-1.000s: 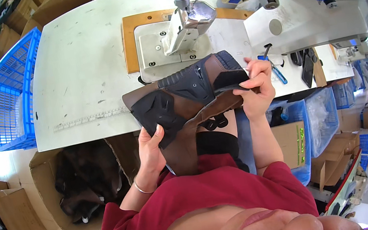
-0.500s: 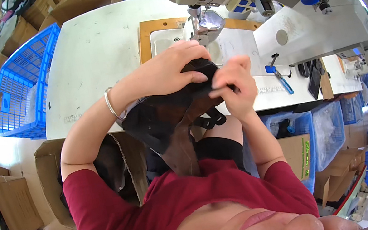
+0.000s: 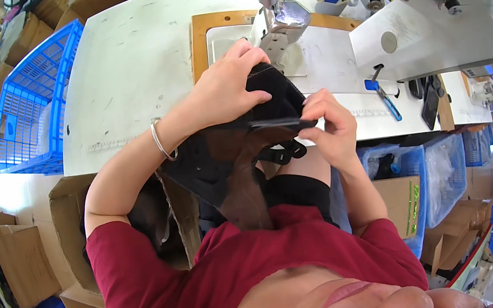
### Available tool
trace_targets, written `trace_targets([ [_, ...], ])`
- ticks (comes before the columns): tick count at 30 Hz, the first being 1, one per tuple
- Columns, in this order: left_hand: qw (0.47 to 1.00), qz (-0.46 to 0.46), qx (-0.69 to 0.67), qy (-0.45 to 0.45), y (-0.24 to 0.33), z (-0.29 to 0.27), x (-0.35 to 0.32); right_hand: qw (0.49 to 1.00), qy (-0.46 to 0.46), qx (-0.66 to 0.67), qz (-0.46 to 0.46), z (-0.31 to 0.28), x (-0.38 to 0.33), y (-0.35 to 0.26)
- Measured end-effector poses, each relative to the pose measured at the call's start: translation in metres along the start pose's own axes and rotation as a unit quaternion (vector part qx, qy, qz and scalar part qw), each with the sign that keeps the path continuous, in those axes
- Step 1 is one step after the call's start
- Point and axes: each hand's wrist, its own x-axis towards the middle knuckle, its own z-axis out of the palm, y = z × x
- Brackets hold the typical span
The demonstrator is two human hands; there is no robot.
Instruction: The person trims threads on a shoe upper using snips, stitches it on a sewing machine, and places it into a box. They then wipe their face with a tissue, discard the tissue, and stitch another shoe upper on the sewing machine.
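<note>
A large dark brown and black leather-like piece (image 3: 231,156) hangs from the table edge down to my lap; its exact kind does not show. My left hand (image 3: 234,86), a silver bangle on its wrist, grips the black upper part with the thumb on the near face and fingers over the far edge. At the right, my right hand (image 3: 331,121) pinches a folded edge of the same piece between thumb and fingers. Small dark straps (image 3: 285,152) with holes dangle below that edge. Just beyond the hands stands the head of a sewing machine (image 3: 282,22).
A white worktable (image 3: 118,77) lies under the machine. On its right rest a blue-handled cutter (image 3: 387,99) and black scissors (image 3: 430,102). A blue crate (image 3: 29,124) stands at the left. Below the table are a cardboard box (image 3: 72,233) and blue bins (image 3: 420,171).
My right hand has shifted from a blurred pose to a steady pinch on the piece's edge, turning a pale strip upward. My left hand's fingers have spread somewhat, and the black part is opened wider.
</note>
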Motion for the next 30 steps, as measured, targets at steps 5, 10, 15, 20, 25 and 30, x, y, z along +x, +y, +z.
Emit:
trace_targets([
  [5,1.000,0.001,0.010,0.012,0.011,0.001,-0.004,0.995,0.062,0.071,0.023,0.005,-0.005,0.006],
  [10,0.998,0.057,-0.016,0.005,0.019,-0.001,-0.006,0.973,0.111,0.124,0.161,0.014,0.000,0.006],
  [15,0.995,0.100,0.008,-0.009,0.021,-0.001,-0.002,0.962,0.180,0.157,0.135,0.022,0.000,0.011],
  [20,0.992,0.117,0.010,-0.043,0.019,-0.006,0.001,0.966,0.170,0.132,0.144,0.021,0.004,0.008],
  [25,0.981,0.095,-0.089,-0.141,0.022,-0.020,0.002,0.957,0.182,0.144,0.176,0.021,0.005,0.007],
  [30,0.979,0.085,-0.106,-0.154,0.021,-0.018,0.006,0.967,0.149,0.094,0.182,0.011,0.004,0.014],
])
